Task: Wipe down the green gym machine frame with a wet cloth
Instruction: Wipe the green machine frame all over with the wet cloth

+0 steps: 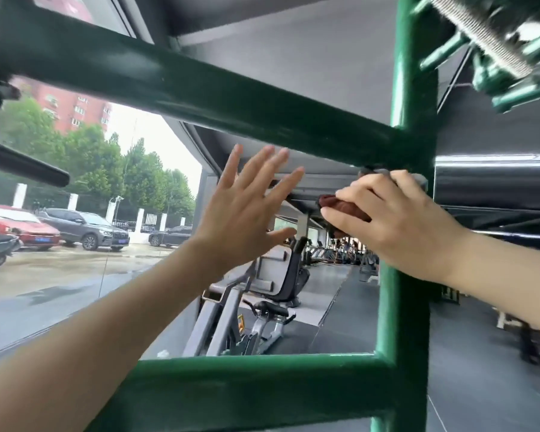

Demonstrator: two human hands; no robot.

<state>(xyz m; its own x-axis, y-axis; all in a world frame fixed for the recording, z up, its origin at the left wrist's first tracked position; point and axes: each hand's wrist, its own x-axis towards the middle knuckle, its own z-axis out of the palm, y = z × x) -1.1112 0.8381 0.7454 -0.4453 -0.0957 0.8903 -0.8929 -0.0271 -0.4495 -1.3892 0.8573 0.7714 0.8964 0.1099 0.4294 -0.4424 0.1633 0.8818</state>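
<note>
Head view: right hand (396, 226) grips a dark red cloth (345, 208) against the green frame (409, 145) at its upright-crossbar joint, fingers curled, hiding most of it. Left hand (243, 210) hovers, fingers spread wide. Frame top is blurred.

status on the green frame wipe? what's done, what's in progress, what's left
Done: cannot tell; no wet streaks show on the upper green crossbar. In hand: the right hand grips a dark red cloth against the green upright post, just under the crossbar joint; the left hand is open, holding nothing. Left, probably: the lower green crossbar and the post below.
</note>
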